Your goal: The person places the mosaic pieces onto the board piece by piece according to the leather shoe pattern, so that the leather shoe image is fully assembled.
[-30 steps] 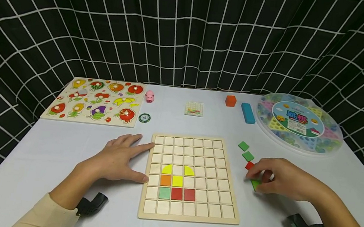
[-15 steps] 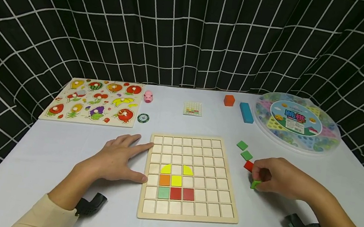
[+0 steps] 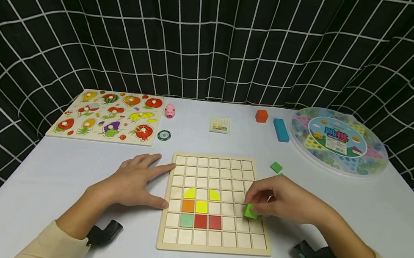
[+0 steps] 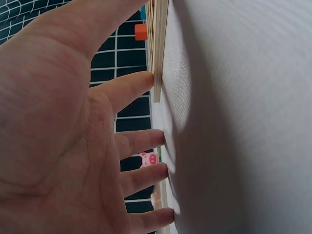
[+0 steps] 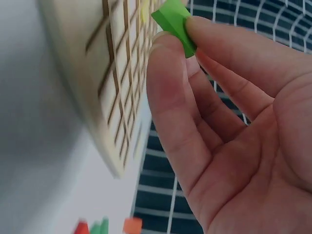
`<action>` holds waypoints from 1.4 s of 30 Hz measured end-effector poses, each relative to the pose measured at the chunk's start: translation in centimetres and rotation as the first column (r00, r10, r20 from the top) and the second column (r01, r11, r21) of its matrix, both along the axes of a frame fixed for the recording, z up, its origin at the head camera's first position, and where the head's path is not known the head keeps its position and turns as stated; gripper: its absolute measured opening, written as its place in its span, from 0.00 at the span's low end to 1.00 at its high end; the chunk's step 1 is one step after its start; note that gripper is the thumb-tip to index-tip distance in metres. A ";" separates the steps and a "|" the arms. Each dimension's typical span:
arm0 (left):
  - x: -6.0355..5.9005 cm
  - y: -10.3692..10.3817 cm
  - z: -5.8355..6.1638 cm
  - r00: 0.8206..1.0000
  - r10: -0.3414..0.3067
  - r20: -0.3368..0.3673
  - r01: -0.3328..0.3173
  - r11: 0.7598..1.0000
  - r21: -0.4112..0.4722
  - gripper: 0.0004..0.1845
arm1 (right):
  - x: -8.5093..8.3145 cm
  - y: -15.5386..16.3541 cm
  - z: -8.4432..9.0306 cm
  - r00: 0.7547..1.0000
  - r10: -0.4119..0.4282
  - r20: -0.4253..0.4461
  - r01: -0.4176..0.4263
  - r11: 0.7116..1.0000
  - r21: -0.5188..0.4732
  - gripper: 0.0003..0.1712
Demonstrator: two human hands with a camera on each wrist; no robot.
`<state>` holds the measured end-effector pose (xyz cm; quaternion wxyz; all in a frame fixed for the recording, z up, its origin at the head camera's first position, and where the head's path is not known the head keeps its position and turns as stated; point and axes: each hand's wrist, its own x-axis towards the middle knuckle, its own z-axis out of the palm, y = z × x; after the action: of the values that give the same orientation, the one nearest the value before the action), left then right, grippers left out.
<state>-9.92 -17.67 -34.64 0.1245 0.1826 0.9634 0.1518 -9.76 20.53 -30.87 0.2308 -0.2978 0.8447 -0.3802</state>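
A wooden grid board (image 3: 213, 244) lies at the front middle of the table, with yellow, orange, green and red tiles set in its lower left squares. My right hand (image 3: 283, 199) pinches a bright green tile (image 3: 250, 211) just above the board's right side; the right wrist view shows the green tile (image 5: 174, 23) between thumb and fingers beside the grid board (image 5: 117, 87). My left hand (image 3: 136, 180) lies flat on the table, fingertips touching the board's left edge. In the left wrist view the left hand's fingers (image 4: 131, 87) are straight against the board's edge (image 4: 158, 58).
A loose green tile (image 3: 276, 167) lies right of the board. Farther back are a fruit puzzle board (image 3: 109, 114), a pink pig (image 3: 170, 110), a poker chip (image 3: 164, 134), a small pattern card (image 3: 220, 124), an orange cube (image 3: 261, 115), a blue block (image 3: 281, 129) and a round game case (image 3: 337, 140).
My right hand picked the green tile up from the table and carried it left over the board's right side. The left hand has stayed still.
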 end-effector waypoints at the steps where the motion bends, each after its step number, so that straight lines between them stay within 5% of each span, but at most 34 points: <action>1: 0.0 0.0 0.0 1.000 0.000 0.001 0.000 1.000 0.000 0.52 | 0.0 -0.5 -0.1 1.000 0.008 0.010 -0.008 1.000 -0.001 0.04; 19: 0.1 -0.1 0.0 1.000 -0.009 -0.004 0.009 1.000 -0.001 0.52 | 0.3 -4.6 -1.5 0.999 0.044 -0.029 -0.040 0.994 0.106 0.10; 28: 0.0 -0.2 -0.1 1.000 -0.012 -0.005 0.012 1.000 -0.001 0.51 | 1.0 -5.2 -1.3 0.981 0.106 -0.162 -0.075 0.980 0.186 0.10; 42: 0.0 -0.1 0.0 1.000 -0.010 -0.004 0.010 1.000 -0.002 0.51 | 0.8 -4.0 -1.7 0.987 0.117 -0.108 -0.105 0.988 0.112 0.13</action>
<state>-9.88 -17.77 -34.60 0.1234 0.1877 0.9629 0.1497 -8.92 16.54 -32.54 0.2183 -0.3530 0.8577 -0.3035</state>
